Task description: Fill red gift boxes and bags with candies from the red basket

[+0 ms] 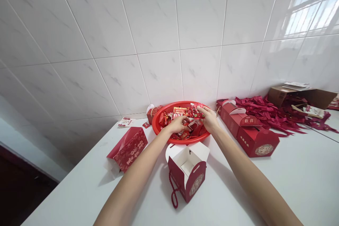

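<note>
Tiled room, home or small workshop

A marble-look tiled wall (159, 17) stands behind the basket (189, 141), with a window reflection (304, 17) high to the basket's right. Beneath the basket is a white worktop (225, 201); right of it lie boxes (247, 134), ribbons (262, 111) and a carton (275, 96). Home or workshop, I cannot tell.

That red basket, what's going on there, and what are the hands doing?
A person has both hands at the basket, which is full of wrapped packets. The right hand holds a red packet over the basket's right side. The left hand is among the packets; whether it grips one is hard to see. A box stands open in front of the basket. More boxes stand in a row on the right.
</note>
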